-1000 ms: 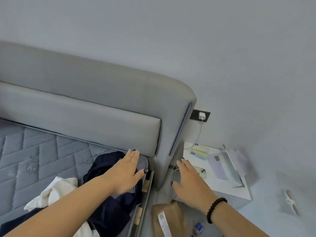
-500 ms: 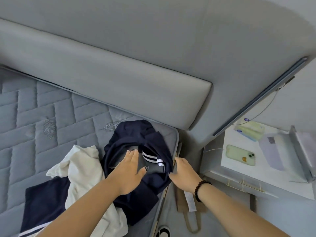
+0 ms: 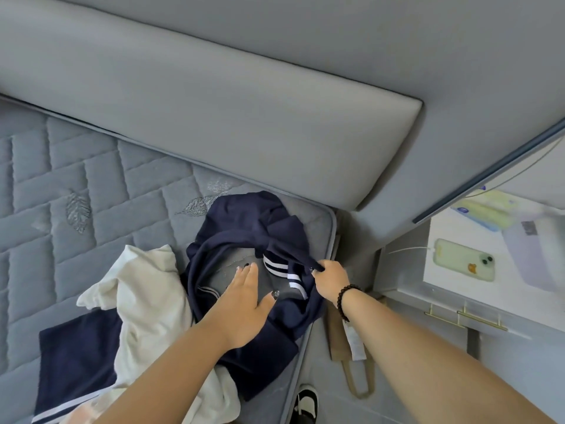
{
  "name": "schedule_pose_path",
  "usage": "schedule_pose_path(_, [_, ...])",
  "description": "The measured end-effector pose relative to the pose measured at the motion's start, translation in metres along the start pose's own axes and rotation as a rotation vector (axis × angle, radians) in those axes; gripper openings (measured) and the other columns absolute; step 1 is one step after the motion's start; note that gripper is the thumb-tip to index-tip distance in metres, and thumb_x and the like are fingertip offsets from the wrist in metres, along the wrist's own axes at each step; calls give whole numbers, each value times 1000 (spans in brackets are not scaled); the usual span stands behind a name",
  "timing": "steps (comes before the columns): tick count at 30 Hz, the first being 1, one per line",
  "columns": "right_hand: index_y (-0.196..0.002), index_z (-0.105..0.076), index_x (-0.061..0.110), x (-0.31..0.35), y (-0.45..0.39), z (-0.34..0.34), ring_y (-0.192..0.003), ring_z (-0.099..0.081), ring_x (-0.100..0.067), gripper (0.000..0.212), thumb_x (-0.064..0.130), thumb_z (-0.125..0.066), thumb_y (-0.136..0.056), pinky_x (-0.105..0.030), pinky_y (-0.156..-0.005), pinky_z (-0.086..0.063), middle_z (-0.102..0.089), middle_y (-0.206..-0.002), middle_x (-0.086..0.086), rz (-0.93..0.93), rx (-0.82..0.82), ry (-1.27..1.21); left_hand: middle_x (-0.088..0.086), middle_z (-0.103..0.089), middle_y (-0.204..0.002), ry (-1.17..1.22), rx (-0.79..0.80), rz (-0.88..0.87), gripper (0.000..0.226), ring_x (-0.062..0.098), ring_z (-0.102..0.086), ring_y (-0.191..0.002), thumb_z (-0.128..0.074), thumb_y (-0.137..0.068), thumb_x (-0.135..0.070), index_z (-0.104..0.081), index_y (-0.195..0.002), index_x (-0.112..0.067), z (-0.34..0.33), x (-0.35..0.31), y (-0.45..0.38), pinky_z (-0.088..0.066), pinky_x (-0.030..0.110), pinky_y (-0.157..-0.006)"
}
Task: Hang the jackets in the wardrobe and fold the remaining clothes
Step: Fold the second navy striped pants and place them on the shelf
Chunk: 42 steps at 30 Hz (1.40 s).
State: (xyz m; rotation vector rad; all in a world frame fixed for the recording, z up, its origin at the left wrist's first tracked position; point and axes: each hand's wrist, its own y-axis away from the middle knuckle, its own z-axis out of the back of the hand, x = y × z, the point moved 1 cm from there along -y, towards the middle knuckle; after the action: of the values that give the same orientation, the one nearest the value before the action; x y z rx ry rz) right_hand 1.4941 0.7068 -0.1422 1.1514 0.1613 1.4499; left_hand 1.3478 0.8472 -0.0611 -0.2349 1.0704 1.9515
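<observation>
Navy striped-cuff jacket (image 3: 244, 228) is crumpled at mattress (image 3: 91, 179) corner by headboard (image 3: 244, 117); its fabric is pinched by right hand (image 3: 331, 280), left hand (image 3: 247, 304) laid flat, fingers straight, on it

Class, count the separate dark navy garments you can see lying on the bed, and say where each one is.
2. One navy jacket lies at the mattress corner near the headboard, held by both hands. A second navy garment lies nearer the camera, partly under the white garment. More may be hidden beneath.
</observation>
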Motion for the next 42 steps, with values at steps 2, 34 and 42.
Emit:
schedule_pose_path(2, [-91,-60,15,10,16,17,-81,-56,-21,15,13,-47,-97,-26,-62,-41,-61,-85,-4,18,3,-112,3,1,-163,15,29,-17,79,13,7,-149,-42,-100,-43,5,-154,-10,1,-4,5,-4,26,-118])
schedule_pose_path(34, [-62,-50,25,-2,490,257,-52,-42,2,33,32,-53,-95,-13,-52,-35,-48,-58,16,597,-421,86,-5,-71,-81,-70,-227,-490,16,17,-65,-81,-56,-89,-36,-66,-83,-24,2,-262,207,-53,33,-75])
schedule_pose_path(42, [-84,-68,22,-71,640,271,-70,-61,-9,21,41,-59,-90,-24,-63,-50,-68,-81,3,568,-762,-40,-6,-68,-74,112,-397,-738,29,19,-63,-76,-46,-84,-3,-64,-78,-26,-25,-332,345,-52,35,-70])
